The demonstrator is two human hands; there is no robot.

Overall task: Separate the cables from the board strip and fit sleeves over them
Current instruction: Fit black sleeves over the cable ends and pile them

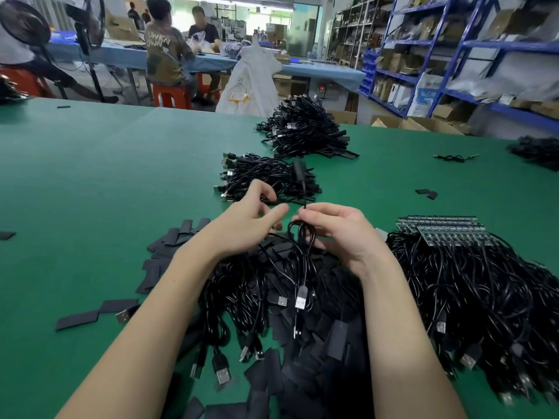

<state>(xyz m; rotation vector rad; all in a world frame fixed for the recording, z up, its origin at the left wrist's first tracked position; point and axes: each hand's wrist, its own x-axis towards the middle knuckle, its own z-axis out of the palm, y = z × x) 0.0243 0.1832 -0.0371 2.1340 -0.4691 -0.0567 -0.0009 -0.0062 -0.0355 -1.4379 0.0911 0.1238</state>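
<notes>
My right hand [341,228] pinches a black cable [304,237] that loops under its fingers; the cable's upper end rises to a black sleeve [299,170] standing above the hand, and its USB plug [301,300] hangs below. My left hand [248,222] hovers just left of it with fingers spread and relaxed, holding nothing. Under both hands lies a heap of black cables and flat black sleeves [302,343]. The board strips [444,231] with attached cables lie at the right.
Two piles of sleeved cables [266,176], [305,128] sit further back on the green table [90,192]. Loose sleeves [90,316] are scattered at the left. Another cable pile [538,151] lies at the far right. People sit at a far table; shelves stand at the right.
</notes>
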